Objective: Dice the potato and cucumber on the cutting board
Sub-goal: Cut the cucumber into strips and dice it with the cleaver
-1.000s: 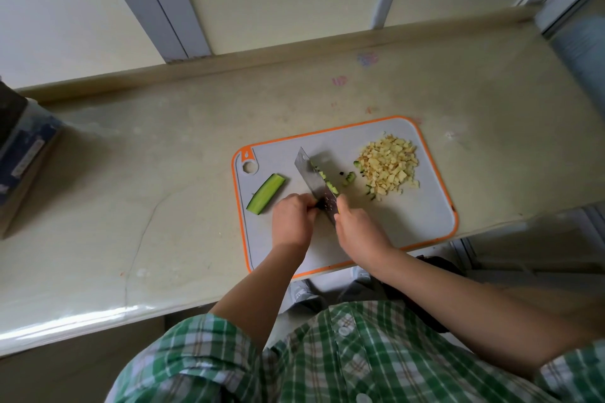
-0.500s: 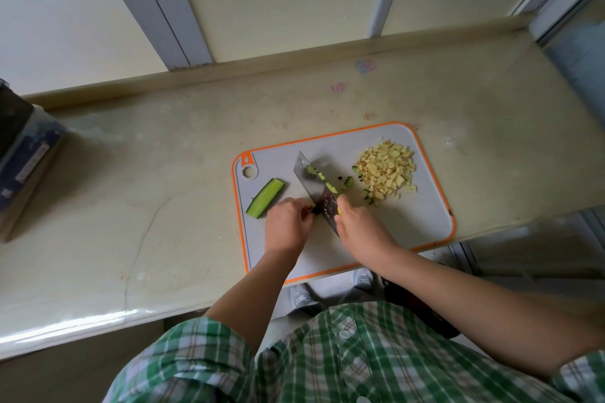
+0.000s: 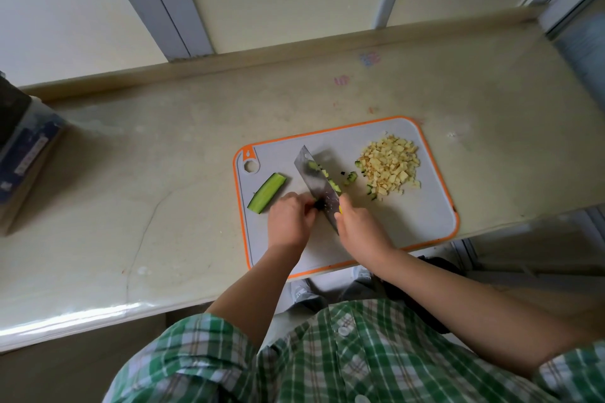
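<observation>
A grey cutting board point(image 3: 425, 222) with an orange rim lies on the counter. A pile of diced potato point(image 3: 391, 168) sits at its far right. A long cucumber strip point(image 3: 266, 192) lies at the board's left edge. My right hand point(image 3: 358, 227) grips the handle of a cleaver point(image 3: 316, 183), its blade angled away with cucumber bits stuck to it. Fingers curled, my left hand point(image 3: 289, 217) pinches a dark cucumber piece point(image 3: 319, 204) against the blade. A few cucumber cubes point(image 3: 352, 177) lie beside the potato.
The beige counter point(image 3: 163, 190) extends left, with a dark blue box point(image 3: 23, 154) at its left end. A raised ledge point(image 3: 294, 52) runs along the back below window frames. The counter's front edge is close to my body.
The cleaver and both hands have stayed in almost the same spot on the board; the view has shifted slightly. The cucumber piece under my left hand looks shorter.
</observation>
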The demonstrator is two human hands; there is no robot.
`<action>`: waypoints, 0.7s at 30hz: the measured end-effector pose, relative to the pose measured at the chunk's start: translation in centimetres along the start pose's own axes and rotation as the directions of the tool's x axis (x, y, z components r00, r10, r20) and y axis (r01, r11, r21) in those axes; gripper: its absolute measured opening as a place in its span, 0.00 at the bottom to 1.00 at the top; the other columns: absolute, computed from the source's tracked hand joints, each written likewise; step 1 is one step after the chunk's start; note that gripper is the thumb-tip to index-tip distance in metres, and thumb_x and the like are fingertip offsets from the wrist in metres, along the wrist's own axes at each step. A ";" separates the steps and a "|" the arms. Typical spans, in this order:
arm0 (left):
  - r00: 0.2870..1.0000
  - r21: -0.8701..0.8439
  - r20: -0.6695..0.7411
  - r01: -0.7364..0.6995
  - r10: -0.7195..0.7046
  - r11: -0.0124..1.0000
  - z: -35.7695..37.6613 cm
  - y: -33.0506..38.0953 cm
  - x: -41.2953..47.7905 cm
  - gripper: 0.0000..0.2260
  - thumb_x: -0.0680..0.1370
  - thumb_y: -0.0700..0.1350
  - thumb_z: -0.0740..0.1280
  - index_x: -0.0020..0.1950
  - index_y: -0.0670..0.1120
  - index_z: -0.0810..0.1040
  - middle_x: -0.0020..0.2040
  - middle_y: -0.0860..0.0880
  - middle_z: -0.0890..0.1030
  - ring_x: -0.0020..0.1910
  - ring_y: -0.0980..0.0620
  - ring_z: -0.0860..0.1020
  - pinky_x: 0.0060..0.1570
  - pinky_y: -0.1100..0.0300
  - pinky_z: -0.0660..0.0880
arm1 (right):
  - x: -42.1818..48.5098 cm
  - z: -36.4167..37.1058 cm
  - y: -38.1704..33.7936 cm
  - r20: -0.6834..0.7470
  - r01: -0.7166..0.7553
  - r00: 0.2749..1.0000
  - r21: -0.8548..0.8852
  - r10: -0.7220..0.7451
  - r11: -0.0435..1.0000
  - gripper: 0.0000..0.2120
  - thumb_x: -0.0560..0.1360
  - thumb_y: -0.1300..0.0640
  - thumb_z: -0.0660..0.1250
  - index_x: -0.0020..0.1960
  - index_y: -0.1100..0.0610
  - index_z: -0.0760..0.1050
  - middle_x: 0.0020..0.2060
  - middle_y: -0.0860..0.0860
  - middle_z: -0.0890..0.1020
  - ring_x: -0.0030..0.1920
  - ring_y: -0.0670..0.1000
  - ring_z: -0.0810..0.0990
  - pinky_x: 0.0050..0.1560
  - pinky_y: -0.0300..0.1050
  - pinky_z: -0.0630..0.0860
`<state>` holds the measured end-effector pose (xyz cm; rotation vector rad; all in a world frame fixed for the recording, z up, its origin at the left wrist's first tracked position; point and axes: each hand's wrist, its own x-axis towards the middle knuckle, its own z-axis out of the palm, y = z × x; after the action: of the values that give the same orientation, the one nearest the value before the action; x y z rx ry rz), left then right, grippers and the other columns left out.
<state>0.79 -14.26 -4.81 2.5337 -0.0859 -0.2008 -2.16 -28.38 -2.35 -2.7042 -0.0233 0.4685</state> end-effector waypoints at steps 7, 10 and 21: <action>0.999 0.020 -0.004 0.046 -0.046 0.999 0.1 -0.5 -0.1 0.04 0.73 0.45 0.68 0.44 0.48 0.82 0.39 0.48 0.80 0.39 0.48 0.77 0.38 0.56 0.73 | 0.0 -1.8 -0.1 -0.031 0.065 0.997 0.027 -0.064 0.998 0.06 0.81 0.58 0.55 0.54 0.61 0.64 0.30 0.54 0.70 0.31 0.56 0.68 0.26 0.47 0.56; 0.999 0.037 -0.007 0.046 -0.046 0.998 0.2 -0.6 -0.1 0.04 0.73 0.44 0.67 0.42 0.48 0.82 0.38 0.49 0.79 0.38 0.49 0.76 0.35 0.57 0.71 | -0.2 -1.7 -0.1 -0.001 0.087 0.996 -0.013 -0.087 0.996 0.06 0.81 0.58 0.54 0.55 0.60 0.64 0.31 0.53 0.70 0.31 0.56 0.68 0.25 0.43 0.54; 0.997 0.044 -0.009 0.078 -0.078 0.996 0.5 -0.3 0.1 0.03 0.72 0.43 0.68 0.39 0.47 0.79 0.37 0.48 0.77 0.37 0.48 0.74 0.33 0.58 0.64 | -0.2 0.5 0.0 0.008 0.052 0.999 -0.105 -0.051 0.993 0.14 0.82 0.56 0.52 0.65 0.61 0.61 0.40 0.59 0.80 0.40 0.61 0.79 0.34 0.48 0.68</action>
<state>0.83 -14.28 -5.42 2.5839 0.0114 -0.2228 -2.53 -28.18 -2.68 -2.7980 -0.1226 0.4715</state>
